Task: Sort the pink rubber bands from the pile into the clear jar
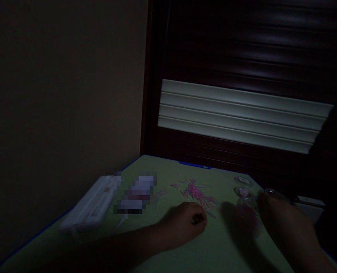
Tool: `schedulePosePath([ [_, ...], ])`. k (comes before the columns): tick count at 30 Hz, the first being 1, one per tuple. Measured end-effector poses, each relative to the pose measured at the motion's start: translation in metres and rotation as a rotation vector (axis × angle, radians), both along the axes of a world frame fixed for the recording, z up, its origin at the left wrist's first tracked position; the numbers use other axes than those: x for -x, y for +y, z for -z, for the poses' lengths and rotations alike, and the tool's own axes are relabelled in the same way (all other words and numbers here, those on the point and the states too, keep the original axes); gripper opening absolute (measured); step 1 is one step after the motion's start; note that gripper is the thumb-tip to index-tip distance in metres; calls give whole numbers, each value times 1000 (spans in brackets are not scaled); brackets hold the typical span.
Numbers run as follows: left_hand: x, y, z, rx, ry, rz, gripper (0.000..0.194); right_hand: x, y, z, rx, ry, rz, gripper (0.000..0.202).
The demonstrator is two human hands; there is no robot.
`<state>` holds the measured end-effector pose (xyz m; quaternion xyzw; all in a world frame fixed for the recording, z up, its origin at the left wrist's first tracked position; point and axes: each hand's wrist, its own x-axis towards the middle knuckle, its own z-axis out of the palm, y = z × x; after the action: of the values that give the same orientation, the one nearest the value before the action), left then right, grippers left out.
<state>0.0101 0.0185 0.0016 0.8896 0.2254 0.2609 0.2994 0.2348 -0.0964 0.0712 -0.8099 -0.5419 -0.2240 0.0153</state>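
Observation:
My left hand (187, 223) rests curled on the green table (163, 170), its fingers closed; anything inside them is too dark to tell. Just beyond it lies a scattered pile of small pink pieces (197, 192). My right hand (282, 216) is at the right side, fingers bent beside a round clear container (273, 193); its fingertips are dark and what they grip cannot be made out. Left of this hand stands a clear container with pink contents (246, 216), somewhat blurred. Behind it are a small round container (241, 192) and a clear round lid (244, 181).
A white flat case (90, 203) lies at the table's left. Beside it is a pixelated object (137, 193) with a white cable (119, 224). A pale box (310, 208) sits beyond my right hand. A wall and a dark slatted panel border the table.

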Motion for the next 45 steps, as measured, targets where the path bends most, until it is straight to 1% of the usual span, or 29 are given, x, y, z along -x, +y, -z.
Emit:
schedulePosePath([
  [6,0,-1,1,3,13,-9,14,1,-1,0,9,15,9,27],
  [13,0,-1,0,7,18,-11,14,-1,0,4,-35,-1,-33,29],
  [19,-1,-2,-1,7,17,-17,14,-1,1,4,-36,4,-28,28],
  [21,-1,-2,-1,19,25,-23,15,1,2,2,-48,33,-73,28],
  [22,-1,-3,-1,25,27,-25,15,3,4,2,-62,56,-122,28],
  [25,-1,-3,-1,15,21,-22,15,14,10,3,-71,160,-349,28],
  [28,-1,-3,-2,-4,9,-17,14,30,18,10,11,227,-556,25],
  [31,-1,-3,-2,-9,14,-18,14,45,22,21,75,237,-649,23],
  [33,-1,-3,-2,-10,26,-16,14,51,21,25,100,270,-666,22],
  [35,0,-2,-2,-15,27,-9,15,54,20,26,104,290,-672,21],
  [41,2,0,-4,-5,13,8,15,50,15,20,107,304,-698,20],
  [45,3,2,-6,2,31,0,16,51,18,26,105,282,-698,21],
])
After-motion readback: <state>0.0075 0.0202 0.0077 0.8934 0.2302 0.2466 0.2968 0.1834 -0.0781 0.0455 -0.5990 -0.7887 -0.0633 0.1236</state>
